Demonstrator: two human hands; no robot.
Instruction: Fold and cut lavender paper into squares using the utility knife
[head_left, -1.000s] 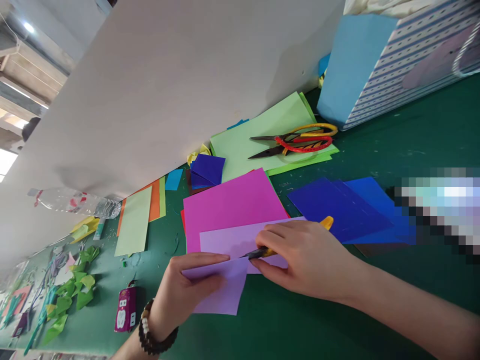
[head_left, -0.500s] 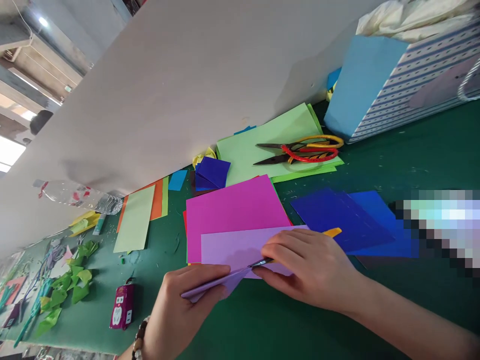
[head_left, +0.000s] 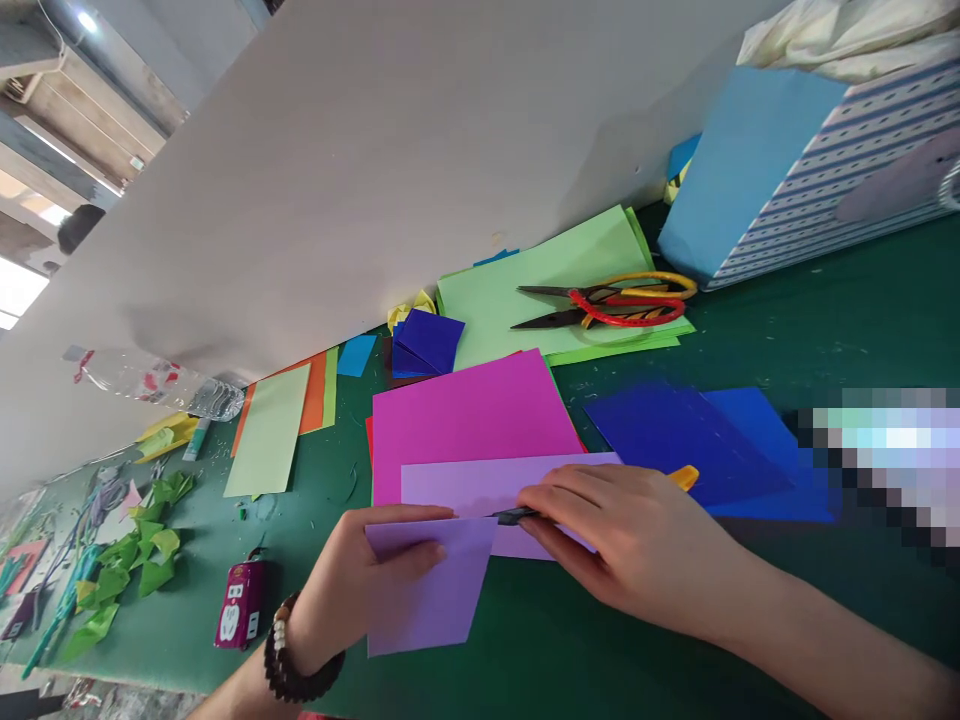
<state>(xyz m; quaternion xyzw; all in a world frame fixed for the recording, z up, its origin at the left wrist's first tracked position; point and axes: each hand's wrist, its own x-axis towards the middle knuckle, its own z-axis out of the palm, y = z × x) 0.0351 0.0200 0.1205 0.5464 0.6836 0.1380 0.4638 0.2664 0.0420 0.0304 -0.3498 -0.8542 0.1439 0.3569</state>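
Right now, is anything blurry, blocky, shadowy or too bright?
All in the head view: blocky squares hide something at right; soft shadow on the pale wall beside the striped bag; glare at the ceiling lamp; the lilac paper in the left hand looks fairly sharp.

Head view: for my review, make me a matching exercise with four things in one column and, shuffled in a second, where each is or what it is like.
1. scissors
2. left hand
3. plastic bottle
4. right hand

A. holding a yellow-ended cutter
B. clear, with red markings
C. lying on pale green sheets
D. pinching lilac paper

Pairs: 1-C, 2-D, 3-B, 4-A
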